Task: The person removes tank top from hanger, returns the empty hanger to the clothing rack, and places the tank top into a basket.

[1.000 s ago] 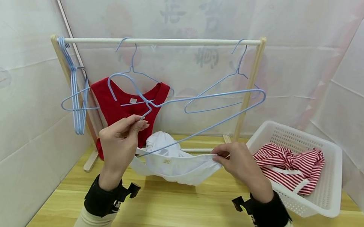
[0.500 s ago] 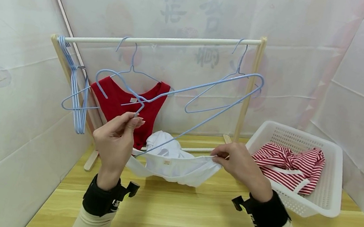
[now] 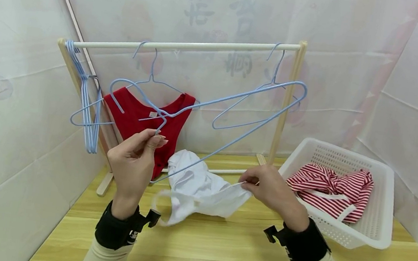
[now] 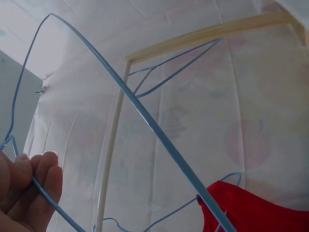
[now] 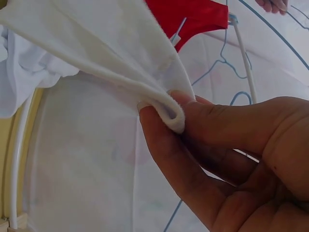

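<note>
My left hand (image 3: 131,160) pinches a light-blue wire clothes hanger (image 4: 154,125) near the base of its hook. The hanger is tilted, one shoulder reaching up to the right and the other end low beside the left hand. Between right thumb and fingers, my right hand (image 3: 276,192) pinches the folded edge of a white garment (image 5: 111,53). From there the cloth slopes down to the left, its loose near-left edge blurred close above the table. The hanger's lower bar crosses over the garment in the head view.
Behind stands a rack with a white rail (image 3: 211,46). A red sleeveless top (image 3: 170,143) hangs on it, with several bunched blue hangers (image 3: 87,111) at left and a bare hanger (image 3: 248,94) at right. A white basket (image 3: 386,213) at right holds a striped red-and-white garment (image 3: 343,186).
The hanger has risen and shifted slightly left with my left hand. The white garment's left side has come off its lower end and dropped toward me. My right hand keeps its pinch.
</note>
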`<state>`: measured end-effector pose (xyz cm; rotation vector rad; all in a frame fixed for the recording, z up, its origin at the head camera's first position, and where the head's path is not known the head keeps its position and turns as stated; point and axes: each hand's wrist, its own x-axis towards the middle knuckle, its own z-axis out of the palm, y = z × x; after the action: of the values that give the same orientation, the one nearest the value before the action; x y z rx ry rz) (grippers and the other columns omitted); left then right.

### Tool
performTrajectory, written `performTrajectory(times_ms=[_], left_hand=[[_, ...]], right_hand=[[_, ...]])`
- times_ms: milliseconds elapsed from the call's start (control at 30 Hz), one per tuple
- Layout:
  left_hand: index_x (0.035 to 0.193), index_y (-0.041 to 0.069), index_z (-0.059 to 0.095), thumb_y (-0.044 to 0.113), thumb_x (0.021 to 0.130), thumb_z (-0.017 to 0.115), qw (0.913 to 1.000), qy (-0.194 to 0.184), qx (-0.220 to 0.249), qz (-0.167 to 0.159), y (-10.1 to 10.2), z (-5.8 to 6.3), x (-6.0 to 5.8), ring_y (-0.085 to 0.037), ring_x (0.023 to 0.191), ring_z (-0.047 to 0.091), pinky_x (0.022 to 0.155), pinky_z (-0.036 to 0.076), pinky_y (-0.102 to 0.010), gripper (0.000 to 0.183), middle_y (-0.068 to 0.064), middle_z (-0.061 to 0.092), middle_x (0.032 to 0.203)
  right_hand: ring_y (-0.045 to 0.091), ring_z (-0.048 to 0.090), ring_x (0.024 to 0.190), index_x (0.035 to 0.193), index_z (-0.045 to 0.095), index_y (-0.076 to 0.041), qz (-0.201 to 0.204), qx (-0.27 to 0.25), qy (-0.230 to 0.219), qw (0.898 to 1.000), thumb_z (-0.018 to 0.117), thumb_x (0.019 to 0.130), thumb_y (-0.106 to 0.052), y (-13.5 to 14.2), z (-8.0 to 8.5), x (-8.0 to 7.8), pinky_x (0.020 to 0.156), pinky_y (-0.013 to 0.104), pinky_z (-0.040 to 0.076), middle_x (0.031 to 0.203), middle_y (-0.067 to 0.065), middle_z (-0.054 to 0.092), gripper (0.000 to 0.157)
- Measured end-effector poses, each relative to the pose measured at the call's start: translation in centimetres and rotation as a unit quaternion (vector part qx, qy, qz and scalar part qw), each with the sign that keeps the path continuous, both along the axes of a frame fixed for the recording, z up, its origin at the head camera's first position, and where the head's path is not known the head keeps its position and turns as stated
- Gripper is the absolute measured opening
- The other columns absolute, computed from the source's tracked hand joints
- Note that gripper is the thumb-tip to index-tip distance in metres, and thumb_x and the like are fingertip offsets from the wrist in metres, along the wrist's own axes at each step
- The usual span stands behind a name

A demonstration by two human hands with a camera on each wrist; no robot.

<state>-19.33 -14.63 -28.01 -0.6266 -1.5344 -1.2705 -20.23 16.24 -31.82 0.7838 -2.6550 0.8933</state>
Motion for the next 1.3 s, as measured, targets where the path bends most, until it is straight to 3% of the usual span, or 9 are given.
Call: performTrajectory(times_ms=[367, 700, 967, 1300], left_hand=[[0.103, -0.009, 0.077, -0.008, 0.089, 0.073, 0.9993, 0.0, -0.026, 0.027, -0.3, -0.2, -0.5, 0.003, 0.086, 0.074, 0.082, 0.06, -0.02, 0.015, -0.024, 0.078, 0.092], [0.099, -0.009, 0.078, -0.007, 0.089, 0.073, 0.9961, -0.007, -0.063, 0.061, -1.2, -0.3, -0.9, 0.01, 0.084, 0.071, 0.081, 0.057, -0.012, 0.011, -0.023, 0.077, 0.087], [0.1, -0.007, 0.079, -0.004, 0.089, 0.075, 0.9865, -0.018, -0.124, 0.105, -2.0, -0.2, -0.7, -0.02, 0.08, 0.077, 0.083, 0.054, -0.009, 0.012, -0.019, 0.079, 0.091], [0.101, -0.005, 0.08, -0.001, 0.09, 0.075, 0.9844, -0.023, -0.132, 0.114, -2.8, 0.1, -0.7, -0.031, 0.077, 0.077, 0.083, 0.051, -0.006, 0.012, -0.019, 0.079, 0.09]], right_hand=[[0.012, 0.069, 0.076, 0.091, 0.08, -0.006, -0.01, 0.014, 0.012, 1.0, 0.077, 0.088, 0.002, -0.1, -0.1, -0.1, 0.067, 0.027, 0.057, 0.083, 0.005, 0.076, 0.009], [0.013, 0.069, 0.076, 0.091, 0.08, -0.004, -0.017, 0.013, -0.008, 1.0, 0.076, 0.088, 0.002, 0.1, 0.3, -0.1, 0.066, 0.026, 0.056, 0.084, 0.007, 0.077, 0.008], [0.012, 0.069, 0.074, 0.088, 0.081, -0.002, -0.008, 0.021, -0.009, 1.0, 0.076, 0.086, 0.006, 0.2, 0.3, -0.4, 0.063, 0.025, 0.056, 0.082, 0.009, 0.077, 0.009], [0.013, 0.068, 0.072, 0.089, 0.08, 0.001, -0.005, 0.027, -0.002, 1.0, 0.077, 0.084, 0.007, 0.3, 0.1, -0.7, 0.063, 0.025, 0.056, 0.08, 0.009, 0.076, 0.008]])
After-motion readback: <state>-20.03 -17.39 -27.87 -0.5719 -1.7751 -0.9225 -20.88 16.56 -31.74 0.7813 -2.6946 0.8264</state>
